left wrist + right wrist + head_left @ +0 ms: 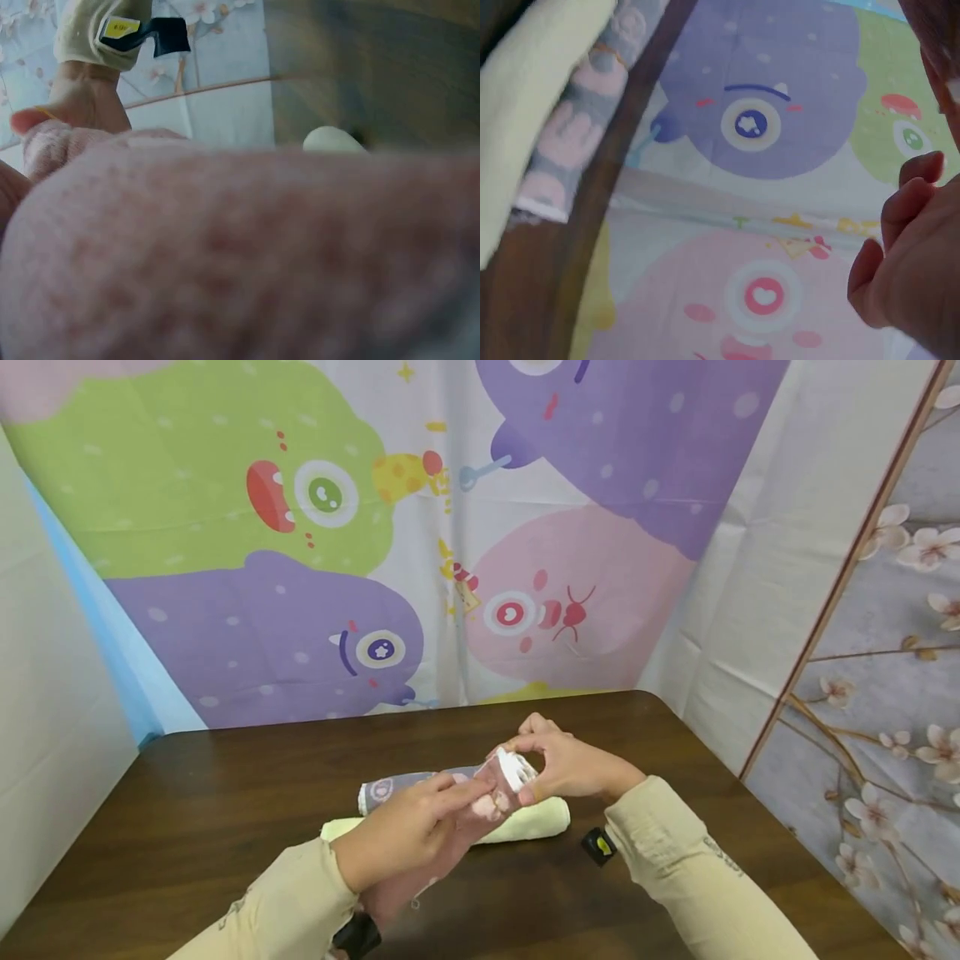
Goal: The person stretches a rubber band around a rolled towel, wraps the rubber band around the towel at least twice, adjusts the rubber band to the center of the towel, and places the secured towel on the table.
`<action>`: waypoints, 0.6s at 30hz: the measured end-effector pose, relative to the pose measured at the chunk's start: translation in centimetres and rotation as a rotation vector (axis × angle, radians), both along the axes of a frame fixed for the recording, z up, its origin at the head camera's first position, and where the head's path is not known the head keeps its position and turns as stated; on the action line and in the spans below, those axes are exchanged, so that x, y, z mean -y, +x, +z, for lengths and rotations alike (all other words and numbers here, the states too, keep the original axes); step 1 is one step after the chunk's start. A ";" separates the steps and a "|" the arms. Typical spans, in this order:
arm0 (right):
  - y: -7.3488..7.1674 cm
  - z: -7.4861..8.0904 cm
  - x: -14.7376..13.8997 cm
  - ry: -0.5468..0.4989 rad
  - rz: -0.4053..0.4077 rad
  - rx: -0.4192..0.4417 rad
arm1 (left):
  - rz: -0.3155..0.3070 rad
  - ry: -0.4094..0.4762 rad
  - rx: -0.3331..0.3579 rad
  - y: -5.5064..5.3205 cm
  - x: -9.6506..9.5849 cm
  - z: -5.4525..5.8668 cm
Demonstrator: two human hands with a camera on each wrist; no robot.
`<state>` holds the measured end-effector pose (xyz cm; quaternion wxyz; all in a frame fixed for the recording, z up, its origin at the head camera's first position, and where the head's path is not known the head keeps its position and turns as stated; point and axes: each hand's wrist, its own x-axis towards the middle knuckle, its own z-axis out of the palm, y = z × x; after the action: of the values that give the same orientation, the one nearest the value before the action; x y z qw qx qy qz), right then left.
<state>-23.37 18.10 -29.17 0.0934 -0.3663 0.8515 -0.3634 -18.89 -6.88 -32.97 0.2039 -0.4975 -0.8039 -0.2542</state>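
A rolled pink towel (420, 877) with a pale pattern and white end is held in the air, slanting up to the right in the head view. My left hand (405, 827) grips its middle, fingers laid over the top. At the white upper end, my right hand (576, 764) pinches the roll between thumb and fingers. The pink cloth (225, 247) fills most of the left wrist view, blurred. Beneath and behind it lie a rolled pale yellow towel (536, 822) and a rolled grey towel (378, 793) with pink figures, side by side.
The dark wooden table (247, 777) has rounded far corners. A cartoon-printed cloth (442, 527) hangs behind it, white cloth at the left, and a flower-printed panel (885, 693) at the right. A black wrist strap (598, 845) hangs by the right sleeve.
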 end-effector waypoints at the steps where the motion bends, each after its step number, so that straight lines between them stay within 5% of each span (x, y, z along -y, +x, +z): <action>1: 0.2 0.2 0.1 0.039 -0.013 -0.040 | 0.013 -0.019 0.006 0.1 0.0 0.1; 7: 0.7 0.6 1.0 0.210 -0.095 -0.236 | 0.071 -0.129 0.019 0.3 -0.9 0.7; 13: 0.7 0.1 1.7 0.285 -0.102 -0.329 | 0.093 -0.229 0.075 0.3 -2.1 0.9; 18: 0.8 0.1 2.4 0.366 -0.064 -0.385 | 0.096 -0.252 0.011 0.1 -2.4 0.3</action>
<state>-22.58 15.73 -29.05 -0.0169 -0.3787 0.9162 -0.1296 -18.76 -4.51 -32.66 0.1475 -0.4790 -0.8533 -0.1440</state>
